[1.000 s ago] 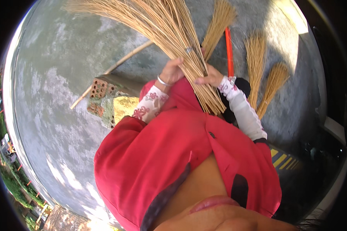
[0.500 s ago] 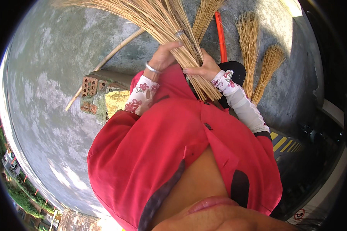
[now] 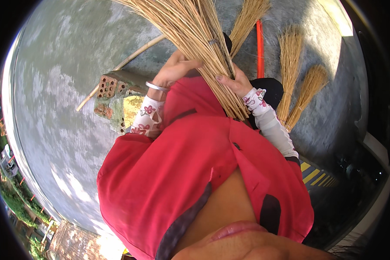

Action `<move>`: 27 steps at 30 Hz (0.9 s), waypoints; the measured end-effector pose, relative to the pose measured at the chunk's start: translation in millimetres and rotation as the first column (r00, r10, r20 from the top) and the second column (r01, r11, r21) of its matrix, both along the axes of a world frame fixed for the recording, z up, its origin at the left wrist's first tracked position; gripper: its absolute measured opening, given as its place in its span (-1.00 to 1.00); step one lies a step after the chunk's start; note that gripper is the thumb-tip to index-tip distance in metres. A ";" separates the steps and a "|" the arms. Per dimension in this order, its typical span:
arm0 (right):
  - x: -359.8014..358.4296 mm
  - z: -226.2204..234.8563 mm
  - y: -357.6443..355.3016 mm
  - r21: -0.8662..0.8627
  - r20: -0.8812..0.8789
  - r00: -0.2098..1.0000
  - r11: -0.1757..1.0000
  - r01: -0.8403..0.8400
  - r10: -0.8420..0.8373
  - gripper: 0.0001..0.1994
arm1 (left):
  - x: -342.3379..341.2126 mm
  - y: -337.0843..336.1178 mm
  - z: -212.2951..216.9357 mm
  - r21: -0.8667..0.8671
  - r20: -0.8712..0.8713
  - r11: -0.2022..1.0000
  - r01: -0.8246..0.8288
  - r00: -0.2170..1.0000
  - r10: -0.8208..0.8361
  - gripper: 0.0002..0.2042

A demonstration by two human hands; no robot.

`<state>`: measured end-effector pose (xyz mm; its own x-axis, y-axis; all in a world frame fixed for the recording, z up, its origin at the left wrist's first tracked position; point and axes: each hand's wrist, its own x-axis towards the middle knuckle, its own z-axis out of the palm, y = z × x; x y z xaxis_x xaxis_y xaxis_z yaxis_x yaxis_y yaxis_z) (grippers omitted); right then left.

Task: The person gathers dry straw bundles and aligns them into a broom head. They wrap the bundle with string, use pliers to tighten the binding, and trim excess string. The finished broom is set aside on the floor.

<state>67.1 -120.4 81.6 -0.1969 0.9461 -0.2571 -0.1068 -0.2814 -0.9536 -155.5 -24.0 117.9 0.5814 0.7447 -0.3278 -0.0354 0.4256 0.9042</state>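
Two hands hold a big bundle of straw sticks over the gray ground.

The left hand is closed on the left side of the straw bundle, with a silver bangle on its wrist; the right hand is closed on the right side, thumb on top; the bundle fans out upward, just above the red shirt; a red stick and small straw brooms lie to the right; bricks and a long pale pole lie to the left.
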 end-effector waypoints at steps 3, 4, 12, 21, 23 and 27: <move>2.1 -5.7 0.6 -0.019 -0.011 0.999 0.999 0.046 -0.046 -0.41 | 7.0 2.2 -7.5 0.034 -0.150 0.997 -0.075 0.986 0.079 -0.71; 3.3 -7.5 0.9 -0.051 0.016 0.999 0.997 0.053 -0.052 -0.42 | 11.0 2.5 -11.7 0.049 -0.214 0.994 -0.098 0.971 0.106 -0.76; -2.0 -1.3 10.3 0.037 0.528 0.849 0.999 0.024 -0.039 -0.25 | 38.1 -19.2 -42.8 0.293 -0.026 0.824 -0.485 0.857 0.514 -0.66; -2.4 -24.7 3.7 0.008 0.096 0.994 0.999 0.045 -0.045 -0.44 | 38.9 -35.2 -24.5 0.339 0.162 0.740 -0.581 0.811 0.562 -0.65; 4.2 -29.8 4.4 0.015 0.052 0.995 0.996 0.085 -0.086 -0.43 | 41.5 -34.1 -23.3 0.408 0.219 0.714 -0.569 0.820 0.529 -0.67; 1.5 -25.3 4.9 0.041 0.087 0.994 0.997 0.059 -0.062 -0.49 | 43.3 -22.6 -22.2 0.639 0.048 0.625 -0.448 0.834 0.549 -0.62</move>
<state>68.6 -115.4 56.3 -0.1170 0.9651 -0.2344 -0.0378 -0.2402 -0.9700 -112.3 -46.6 95.7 0.0461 0.9667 0.2519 0.0697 -0.2546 0.9645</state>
